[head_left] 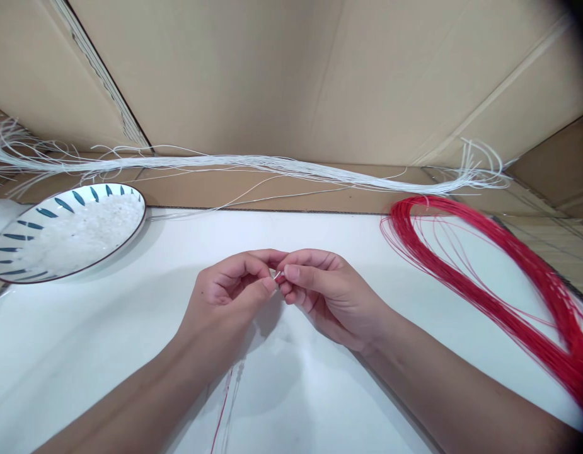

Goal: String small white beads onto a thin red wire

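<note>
My left hand (239, 284) and my right hand (326, 284) meet above the white tabletop, fingertips nearly touching. A small white strand end (277, 275) shows between the pinched thumbs and index fingers of both. A touch of red lies beside it at my right fingertips; its shape is too small to make out. Below my left wrist, a thin red strand (221, 416) and clear or whitish strands run down toward the near edge. Whether these join the piece in my fingers is hidden by my left hand.
An oval plate (10, 268) with dark leaf marks holds many small clear-white pieces at left. A long bundle of white strands (253, 162) lies along the cardboard (272, 69) at the back. A coil of red strands (475, 299) rests at right.
</note>
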Action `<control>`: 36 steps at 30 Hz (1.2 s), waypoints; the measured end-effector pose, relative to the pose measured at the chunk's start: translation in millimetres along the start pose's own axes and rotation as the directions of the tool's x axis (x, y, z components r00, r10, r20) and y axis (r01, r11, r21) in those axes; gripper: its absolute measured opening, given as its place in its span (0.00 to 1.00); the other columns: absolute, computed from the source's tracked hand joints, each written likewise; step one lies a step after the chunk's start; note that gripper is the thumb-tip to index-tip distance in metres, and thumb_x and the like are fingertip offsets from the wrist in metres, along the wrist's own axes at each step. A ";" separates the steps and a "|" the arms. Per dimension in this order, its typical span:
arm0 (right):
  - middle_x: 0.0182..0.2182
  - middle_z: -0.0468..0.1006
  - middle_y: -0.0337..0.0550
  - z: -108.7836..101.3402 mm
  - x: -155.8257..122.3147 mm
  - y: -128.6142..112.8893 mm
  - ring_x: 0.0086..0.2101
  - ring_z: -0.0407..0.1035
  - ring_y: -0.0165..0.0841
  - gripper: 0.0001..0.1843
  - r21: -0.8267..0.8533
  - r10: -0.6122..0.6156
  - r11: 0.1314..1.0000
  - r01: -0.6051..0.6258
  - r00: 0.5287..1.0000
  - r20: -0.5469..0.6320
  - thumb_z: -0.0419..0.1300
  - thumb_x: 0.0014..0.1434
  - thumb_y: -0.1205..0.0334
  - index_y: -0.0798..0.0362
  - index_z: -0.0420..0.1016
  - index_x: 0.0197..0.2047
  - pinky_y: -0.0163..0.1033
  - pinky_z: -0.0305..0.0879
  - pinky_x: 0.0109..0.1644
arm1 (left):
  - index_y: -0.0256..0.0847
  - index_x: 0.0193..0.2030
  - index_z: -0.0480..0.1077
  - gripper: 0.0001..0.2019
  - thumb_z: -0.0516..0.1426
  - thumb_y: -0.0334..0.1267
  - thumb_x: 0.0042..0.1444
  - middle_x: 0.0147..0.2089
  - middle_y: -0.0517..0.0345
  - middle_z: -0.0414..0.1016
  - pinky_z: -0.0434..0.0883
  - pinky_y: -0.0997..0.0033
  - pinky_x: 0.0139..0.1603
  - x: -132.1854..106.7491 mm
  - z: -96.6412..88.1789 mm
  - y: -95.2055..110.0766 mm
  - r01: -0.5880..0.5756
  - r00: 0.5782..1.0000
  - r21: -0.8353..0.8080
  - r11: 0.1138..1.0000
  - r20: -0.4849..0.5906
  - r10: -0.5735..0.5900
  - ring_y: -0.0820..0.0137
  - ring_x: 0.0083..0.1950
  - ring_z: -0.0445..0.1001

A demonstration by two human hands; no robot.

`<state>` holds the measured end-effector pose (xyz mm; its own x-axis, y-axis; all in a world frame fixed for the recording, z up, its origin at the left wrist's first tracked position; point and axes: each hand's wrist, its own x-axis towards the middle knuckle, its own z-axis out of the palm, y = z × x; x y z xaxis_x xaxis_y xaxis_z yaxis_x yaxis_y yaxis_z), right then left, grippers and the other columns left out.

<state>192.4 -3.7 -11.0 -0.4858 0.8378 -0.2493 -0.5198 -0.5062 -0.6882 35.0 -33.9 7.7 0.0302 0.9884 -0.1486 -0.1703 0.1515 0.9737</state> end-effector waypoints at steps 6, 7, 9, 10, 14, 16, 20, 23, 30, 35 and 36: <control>0.26 0.82 0.40 0.9 -0.3 1.3 0.26 0.74 0.23 0.03 -0.003 -0.023 1.000 0.023 1.000 0.007 0.73 0.52 0.69 0.57 0.83 0.31 0.25 0.72 0.33 | 0.41 0.25 0.75 0.08 0.63 0.34 0.55 0.51 0.54 0.81 0.76 0.69 0.42 -2.3 1.9 0.8 -0.021 1.000 0.064 0.998 -0.019 0.022 0.65 0.46 0.79; 0.26 0.82 0.40 0.9 -0.1 1.4 0.26 0.74 0.23 0.04 -0.004 -0.024 1.000 0.025 1.000 0.007 0.73 0.52 0.68 0.57 0.83 0.31 0.26 0.72 0.33 | 0.41 0.25 0.75 0.08 0.63 0.34 0.55 0.51 0.54 0.81 0.76 0.69 0.43 -2.4 2.0 0.8 -0.023 1.000 0.066 0.998 -0.018 0.025 0.65 0.46 0.79; 0.26 0.82 0.40 0.8 0.3 1.4 0.27 0.74 0.23 0.04 -0.006 -0.026 1.000 0.026 1.000 0.007 0.73 0.52 0.68 0.57 0.83 0.31 0.26 0.73 0.33 | 0.41 0.25 0.75 0.08 0.63 0.34 0.55 0.51 0.53 0.81 0.76 0.69 0.45 -2.3 1.9 0.6 -0.039 0.999 0.066 0.997 -0.013 0.040 0.65 0.47 0.79; 0.26 0.82 0.40 0.7 0.4 1.3 0.27 0.74 0.23 0.04 -0.006 -0.025 1.000 0.025 1.000 0.008 0.74 0.52 0.68 0.57 0.83 0.31 0.26 0.73 0.33 | 0.41 0.25 0.75 0.08 0.63 0.34 0.55 0.51 0.53 0.82 0.76 0.69 0.46 -2.1 1.8 0.4 -0.049 0.999 0.066 0.997 -0.010 0.050 0.65 0.47 0.79; 0.26 0.82 0.40 0.5 0.1 1.2 0.28 0.75 0.24 0.04 -0.001 -0.021 1.000 0.021 1.000 0.006 0.73 0.52 0.68 0.57 0.83 0.32 0.25 0.73 0.34 | 0.41 0.25 0.75 0.08 0.63 0.34 0.55 0.51 0.53 0.82 0.75 0.69 0.48 -1.6 0.9 -0.6 -0.058 0.998 0.071 0.996 -0.008 0.058 0.64 0.49 0.79; 0.26 0.82 0.40 0.4 -0.3 1.0 0.28 0.75 0.24 0.04 0.002 -0.018 1.000 0.018 1.000 0.009 0.74 0.52 0.67 0.57 0.83 0.32 0.25 0.73 0.34 | 0.41 0.25 0.75 0.08 0.63 0.34 0.55 0.51 0.52 0.82 0.75 0.68 0.48 -1.5 0.6 -0.9 -0.055 0.998 0.067 0.996 -0.005 0.055 0.63 0.50 0.79; 0.26 0.82 0.41 -0.6 -0.3 0.9 0.28 0.75 0.23 0.04 0.007 -0.018 1.000 0.018 1.000 0.019 0.73 0.53 0.67 0.57 0.84 0.32 0.25 0.73 0.34 | 0.42 0.25 0.76 0.08 0.63 0.34 0.55 0.52 0.54 0.82 0.74 0.69 0.49 -1.8 1.1 -0.5 -0.042 0.999 0.056 0.998 -0.010 0.043 0.65 0.50 0.78; 0.26 0.82 0.41 -1.3 0.1 0.9 0.27 0.74 0.23 0.04 0.007 -0.019 1.000 0.019 1.000 0.021 0.73 0.53 0.68 0.57 0.84 0.32 0.24 0.73 0.34 | 0.42 0.25 0.75 0.08 0.63 0.34 0.54 0.52 0.53 0.81 0.74 0.67 0.50 -2.0 1.8 0.2 -0.023 0.999 0.059 0.998 -0.022 0.024 0.63 0.50 0.78; 0.27 0.82 0.41 -1.7 0.8 0.8 0.28 0.75 0.23 0.04 0.008 -0.019 1.000 0.019 0.999 0.026 0.73 0.53 0.67 0.57 0.84 0.33 0.24 0.73 0.34 | 0.41 0.25 0.75 0.07 0.63 0.35 0.54 0.53 0.52 0.81 0.74 0.66 0.50 -2.0 2.0 0.3 -0.026 0.999 0.055 0.998 -0.017 0.027 0.63 0.50 0.78; 0.28 0.81 0.41 -1.4 0.1 0.7 0.30 0.75 0.24 0.05 -0.004 -0.027 1.000 0.028 0.999 0.041 0.73 0.53 0.66 0.57 0.83 0.33 0.26 0.73 0.35 | 0.41 0.25 0.76 0.08 0.63 0.35 0.54 0.51 0.53 0.82 0.74 0.67 0.48 -1.4 1.6 0.4 -0.035 0.999 0.049 0.998 -0.014 0.036 0.63 0.50 0.78; 0.28 0.81 0.41 -1.2 0.0 0.7 0.30 0.74 0.24 0.05 -0.014 -0.028 0.999 0.029 0.999 0.044 0.73 0.53 0.65 0.56 0.83 0.32 0.27 0.73 0.36 | 0.41 0.25 0.76 0.08 0.63 0.35 0.54 0.50 0.52 0.82 0.75 0.66 0.48 -1.2 1.4 0.5 -0.040 0.999 0.055 0.998 -0.016 0.041 0.63 0.49 0.78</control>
<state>192.9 -3.8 -12.3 -0.5012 0.8419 -0.2000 -0.5234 -0.4790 -0.7047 36.3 -35.1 8.6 0.0075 0.9937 -0.1115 -0.1171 0.1116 0.9868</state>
